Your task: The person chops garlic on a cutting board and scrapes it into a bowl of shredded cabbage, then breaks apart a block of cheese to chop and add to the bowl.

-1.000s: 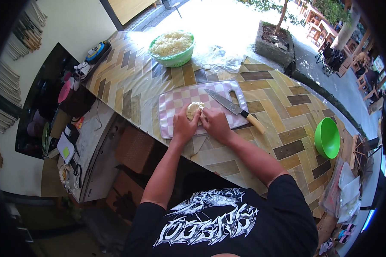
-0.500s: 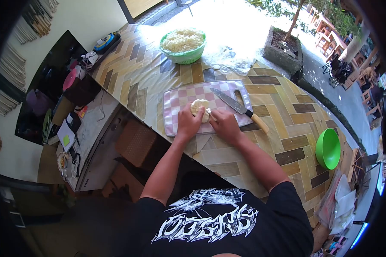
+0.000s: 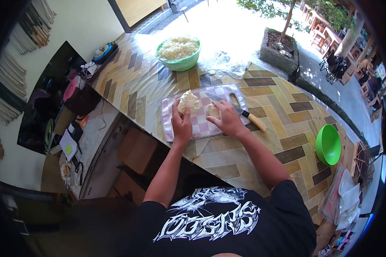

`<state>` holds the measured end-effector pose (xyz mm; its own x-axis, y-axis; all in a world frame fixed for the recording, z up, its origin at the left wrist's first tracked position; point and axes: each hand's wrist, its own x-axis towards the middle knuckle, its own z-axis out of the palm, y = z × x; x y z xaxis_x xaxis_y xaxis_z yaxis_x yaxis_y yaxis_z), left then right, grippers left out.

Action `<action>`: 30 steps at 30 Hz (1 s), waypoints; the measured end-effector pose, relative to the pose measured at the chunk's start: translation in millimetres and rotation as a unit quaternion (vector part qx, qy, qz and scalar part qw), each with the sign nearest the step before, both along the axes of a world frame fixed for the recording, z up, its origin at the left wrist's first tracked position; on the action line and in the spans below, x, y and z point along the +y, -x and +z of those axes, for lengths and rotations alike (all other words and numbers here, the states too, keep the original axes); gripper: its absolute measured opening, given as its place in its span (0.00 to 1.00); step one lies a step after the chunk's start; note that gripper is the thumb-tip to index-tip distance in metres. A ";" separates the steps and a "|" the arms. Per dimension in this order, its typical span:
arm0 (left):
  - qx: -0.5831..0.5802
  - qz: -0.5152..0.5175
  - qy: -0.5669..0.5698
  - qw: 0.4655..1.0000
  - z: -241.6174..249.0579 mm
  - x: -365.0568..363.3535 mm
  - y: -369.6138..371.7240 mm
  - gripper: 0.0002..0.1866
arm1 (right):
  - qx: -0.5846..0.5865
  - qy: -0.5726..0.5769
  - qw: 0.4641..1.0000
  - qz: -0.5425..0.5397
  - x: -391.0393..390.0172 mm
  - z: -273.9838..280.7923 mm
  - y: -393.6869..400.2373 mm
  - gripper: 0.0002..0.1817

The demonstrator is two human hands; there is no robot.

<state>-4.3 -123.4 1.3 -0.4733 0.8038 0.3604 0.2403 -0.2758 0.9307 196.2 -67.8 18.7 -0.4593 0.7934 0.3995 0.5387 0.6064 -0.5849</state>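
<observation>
My left hand (image 3: 181,122) is closed around a cream-white, ruffled piece of food (image 3: 188,101), perhaps a mushroom cluster, above the left half of the pink-and-white checkered cutting board (image 3: 173,132). A smaller pale piece (image 3: 212,111) is between the thumb and fingers of my right hand (image 3: 227,116), which partly hide it. The two pieces are apart. Behind the right hand, a knife (image 3: 256,122) lies across the board's right side, its wooden handle reaching past the edge and part of its blade covered by my fingers.
A green basket (image 3: 181,64) heaped with pale shreds (image 3: 178,48) stands at the back, beside a crumpled clear plastic bag (image 3: 223,64). To the right sits a bright green bowl (image 3: 328,144), tilted toward me. Plastic bags (image 3: 345,197) lie at the table's right edge.
My hands have moved apart, each now with a separate pale piece; before, they were together at one lump. My right hand has come over the knife blade. The view has shifted slightly.
</observation>
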 end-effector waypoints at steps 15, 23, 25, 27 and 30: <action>0.222 -0.111 -0.007 0.969 42.9 54.8 -31.8 0.36 | 0.365 0.445 0.812 0.097 95.1 38.0 -31.6 0.29; 0.314 -0.183 0.048 0.930 13.6 40.3 -23.5 0.42 | 0.337 0.222 0.909 -0.106 180.2 6.8 -39.6 0.26; 0.338 -0.198 0.047 0.919 15.9 37.2 -23.4 0.37 | 0.295 0.143 0.935 -0.138 201.8 -1.6 -36.2 0.25; 0.345 -0.193 0.047 0.917 12.1 38.8 -23.7 0.34 | 0.272 0.112 0.945 -0.142 216.2 -10.2 -30.4 0.25; 0.348 -0.184 0.044 0.918 9.7 38.1 -24.5 0.31 | 0.227 0.070 0.962 -0.138 228.7 -15.3 -18.4 0.25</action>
<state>20.2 -85.3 11.0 0.1572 0.9033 0.3992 0.6911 -0.3894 0.6089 214.6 160.9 3.4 -0.0278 0.9204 0.3900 0.3384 0.3758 -0.8627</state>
